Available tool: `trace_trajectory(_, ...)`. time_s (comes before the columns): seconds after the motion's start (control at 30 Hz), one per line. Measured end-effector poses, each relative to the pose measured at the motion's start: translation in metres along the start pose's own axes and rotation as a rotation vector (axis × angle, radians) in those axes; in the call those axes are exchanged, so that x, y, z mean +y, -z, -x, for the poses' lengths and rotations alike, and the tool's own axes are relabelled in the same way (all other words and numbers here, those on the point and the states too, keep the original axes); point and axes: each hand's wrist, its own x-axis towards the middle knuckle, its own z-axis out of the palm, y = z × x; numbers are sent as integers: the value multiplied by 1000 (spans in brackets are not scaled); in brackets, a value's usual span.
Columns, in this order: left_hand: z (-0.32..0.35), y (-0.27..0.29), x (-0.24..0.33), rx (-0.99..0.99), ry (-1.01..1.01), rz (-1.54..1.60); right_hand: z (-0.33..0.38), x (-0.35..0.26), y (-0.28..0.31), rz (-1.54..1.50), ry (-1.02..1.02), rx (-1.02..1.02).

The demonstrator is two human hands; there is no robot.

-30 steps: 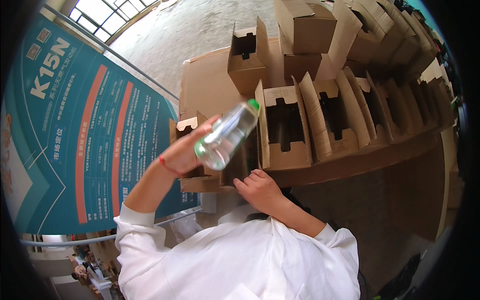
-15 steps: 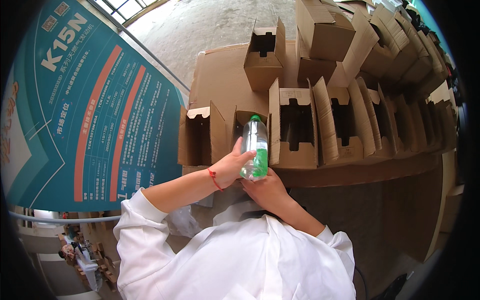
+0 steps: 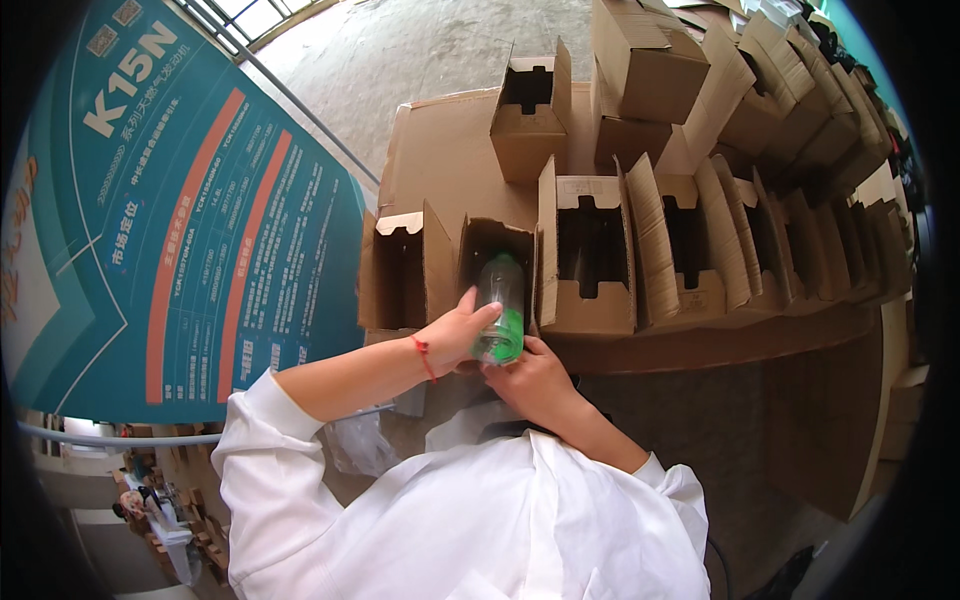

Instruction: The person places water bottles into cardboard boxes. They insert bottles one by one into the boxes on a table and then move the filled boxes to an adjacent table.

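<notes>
A clear plastic bottle (image 3: 503, 290) with a green label tilts top-first into an open cardboard box (image 3: 485, 228); its green cap shows dimly inside. My left hand (image 3: 462, 328) is closed on the bottle's left side, thumb across its body. Beneath the bottle's base, my right hand (image 3: 535, 378) curls round the near end of the same box, thumb on the box's right side. Some of its fingers are hidden. Another open box (image 3: 405, 265) stands on the left, and a taller open box (image 3: 590, 305) is close on the right.
Several open boxes (image 3: 700, 300) stretch in a row to the right along the cardboard-covered table (image 3: 430, 150). A single box (image 3: 530, 140) and stacked boxes (image 3: 650, 75) stand behind. A large teal printed banner (image 3: 200, 250) rises at the left. A clear plastic bag (image 3: 362, 442) lies below the table.
The bottle has moved away from me and down, its capped top sinking into the box. My left hand has gone along with it; my right hand has stayed nearly in place.
</notes>
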Motion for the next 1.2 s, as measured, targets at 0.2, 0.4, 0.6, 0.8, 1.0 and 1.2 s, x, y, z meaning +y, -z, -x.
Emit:
trace_trajectory(0.2, -48, 3, -46, 134, -309, -389, 6, 0, -3, 65, -54, -112)
trace_trajectory(0.4, -21, -17, -36, 150, -489, -893, -2, -2, 4, -35, -58, -19)
trace_trajectory(0.6, -20, -12, -35, -62, -525, -852, -7, -5, 16, -244, -98, 69)
trace_trajectory(0.8, -28, -13, -59, 14, -619, -763, -8, -3, 7, -151, -64, 11)
trace_trajectory(1.0, 30, -2, -45, 114, -1053, -607, -4, -6, -2, -82, -157, -6)
trace_trajectory(1.2, 31, 88, -49, 1164, -1174, -760, -22, -18, 0, -193, -297, 112)
